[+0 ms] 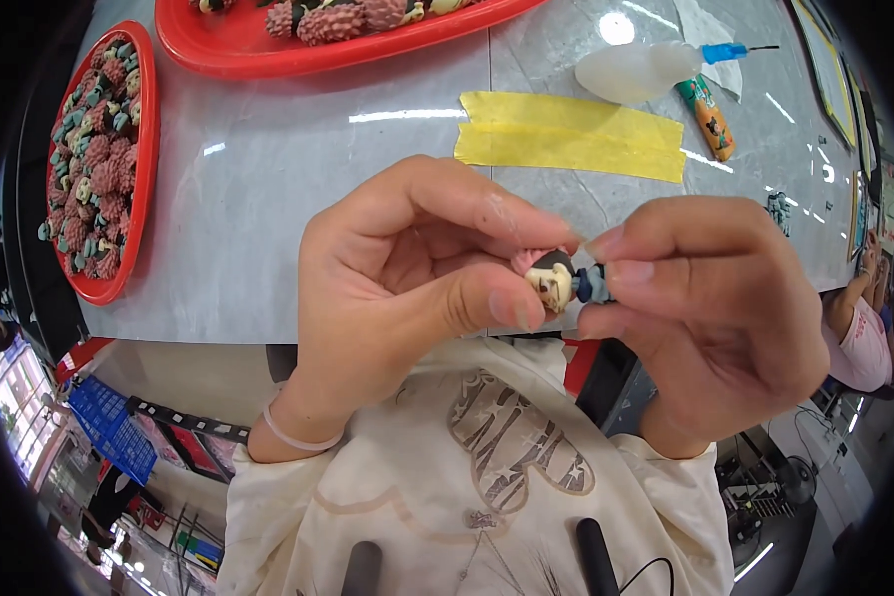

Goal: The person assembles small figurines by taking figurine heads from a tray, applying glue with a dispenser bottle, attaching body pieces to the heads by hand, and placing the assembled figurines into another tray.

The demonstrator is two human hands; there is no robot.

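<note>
Between my two hands, above the near edge of the table, is a small figurine with pink and black hair and a cream face. My left hand [417,263] pinches the figurine's head [549,281] between thumb and fingers. My right hand [710,298] grips the figurine's blue-grey body [594,285] with its thumb and fingertips. Head and body meet in line, lying sideways; whether they are fully joined I cannot tell. Part of the hair and the lower body are hidden by my fingers.
Red trays [149,159] at the left and far side hold many similar figurine pieces. Yellow tape strips [571,136] lie on the grey table [238,199]. A squeeze bottle [634,72] with a blue needle tip and an orange-green tube [708,119] lie far right. Another person [864,333] sits at the right.
</note>
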